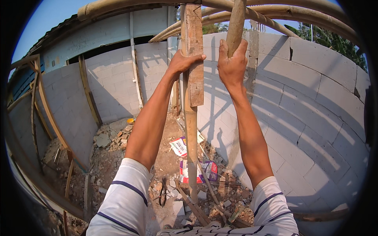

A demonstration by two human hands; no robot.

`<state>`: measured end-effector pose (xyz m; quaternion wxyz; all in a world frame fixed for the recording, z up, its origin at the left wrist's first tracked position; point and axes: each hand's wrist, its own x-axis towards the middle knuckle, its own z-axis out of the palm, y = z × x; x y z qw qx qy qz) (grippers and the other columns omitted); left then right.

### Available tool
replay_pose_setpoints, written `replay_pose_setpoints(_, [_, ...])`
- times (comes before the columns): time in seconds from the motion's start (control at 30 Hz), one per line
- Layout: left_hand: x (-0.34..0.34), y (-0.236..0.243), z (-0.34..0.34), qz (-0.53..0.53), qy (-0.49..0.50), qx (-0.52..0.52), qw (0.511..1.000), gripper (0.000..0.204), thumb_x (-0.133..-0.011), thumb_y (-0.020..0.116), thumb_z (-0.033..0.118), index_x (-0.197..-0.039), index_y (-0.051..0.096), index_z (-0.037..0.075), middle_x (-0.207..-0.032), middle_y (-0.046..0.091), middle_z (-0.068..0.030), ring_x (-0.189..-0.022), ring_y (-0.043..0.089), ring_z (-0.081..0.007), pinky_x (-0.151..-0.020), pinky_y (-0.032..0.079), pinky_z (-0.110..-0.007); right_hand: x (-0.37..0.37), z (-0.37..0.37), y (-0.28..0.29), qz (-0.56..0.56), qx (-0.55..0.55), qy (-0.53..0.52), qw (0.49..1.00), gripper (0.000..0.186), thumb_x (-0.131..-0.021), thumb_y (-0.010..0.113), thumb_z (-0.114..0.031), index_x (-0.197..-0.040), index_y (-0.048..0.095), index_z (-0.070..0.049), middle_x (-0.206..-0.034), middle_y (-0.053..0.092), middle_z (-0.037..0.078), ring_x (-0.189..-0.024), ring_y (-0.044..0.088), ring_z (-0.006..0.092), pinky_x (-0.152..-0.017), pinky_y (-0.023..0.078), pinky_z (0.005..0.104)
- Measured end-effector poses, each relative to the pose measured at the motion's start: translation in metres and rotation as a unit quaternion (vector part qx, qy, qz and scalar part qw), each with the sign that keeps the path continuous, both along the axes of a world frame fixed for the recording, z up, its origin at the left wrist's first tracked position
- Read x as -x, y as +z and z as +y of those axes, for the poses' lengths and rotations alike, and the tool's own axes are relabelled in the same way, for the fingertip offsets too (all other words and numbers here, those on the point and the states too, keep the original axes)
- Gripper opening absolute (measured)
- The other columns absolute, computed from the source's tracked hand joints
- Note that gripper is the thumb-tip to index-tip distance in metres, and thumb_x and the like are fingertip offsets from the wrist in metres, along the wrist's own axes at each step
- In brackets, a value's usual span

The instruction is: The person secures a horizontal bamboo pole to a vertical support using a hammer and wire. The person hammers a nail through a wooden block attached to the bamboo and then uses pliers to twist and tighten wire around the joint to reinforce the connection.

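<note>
My left hand (185, 63) is closed round an upright wooden board (195, 84), its thumb lying across the front. The board rests flat against a vertical bamboo pole (191, 145) that runs down to the rubble. At the same height, to the right, my right hand (233, 65) is wrapped round a thick wooden stick (236, 27). The stick's upper end passes out of the picture, so I cannot tell what it ends in. Overhead, a horizontal bamboo pole (106, 8) crosses behind the top of the board.
A grey block wall (307, 114) curves along the right; more block walls stand behind and left. Timber posts (89, 90) lean at the left. Broken bricks (122, 137), printed sacks (208, 172) and loose bamboo sticks (206, 177) litter the ground.
</note>
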<state>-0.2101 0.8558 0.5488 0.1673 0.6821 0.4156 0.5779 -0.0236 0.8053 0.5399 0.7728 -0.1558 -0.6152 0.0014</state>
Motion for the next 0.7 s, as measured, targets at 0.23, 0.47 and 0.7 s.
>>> replay_pose_setpoints(0.23, [0.008, -0.005, -0.007, 0.01, -0.005, -0.003, 1.0, 0.069, -0.07, 0.087, 0.041, -0.12, 0.062, 0.0, -0.107, 0.069, -0.0124, -0.095, 0.067, -0.0205, -0.086, 0.054, -0.033, -0.017, -0.029, 0.012, -0.01, -0.026, -0.049, 0.998, 0.035, -0.099, 0.059, -0.03, -0.11, 0.043, -0.001, -0.07, 0.063, 0.027, -0.072, 0.066, 0.0502, -0.062, 0.05, 0.0516])
replay_pose_setpoints(0.47, [-0.006, 0.002, 0.004, 0.007, -0.011, 0.01, 1.0, 0.071, -0.069, 0.087, 0.042, -0.119, 0.062, 0.0, -0.106, 0.069, -0.0126, -0.094, 0.067, -0.0212, -0.085, 0.054, -0.033, -0.01, 0.029, 0.004, -0.086, 0.002, -0.143, 0.986, 0.035, -0.099, 0.058, -0.031, -0.106, 0.045, 0.0, -0.074, 0.064, 0.024, -0.072, 0.068, 0.045, -0.063, 0.051, 0.051])
replay_pose_setpoints(0.7, [0.001, -0.002, 0.01, -0.018, 0.029, -0.045, 0.998, 0.065, -0.063, 0.089, 0.043, -0.109, 0.07, 0.0, -0.097, 0.073, -0.0129, -0.084, 0.071, -0.0209, -0.078, 0.056, -0.033, 0.012, 0.021, -0.007, 0.037, -0.023, 0.041, 0.998, 0.035, -0.096, 0.061, -0.028, -0.105, 0.045, 0.002, -0.082, 0.066, 0.031, -0.08, 0.065, 0.0531, -0.066, 0.05, 0.0556])
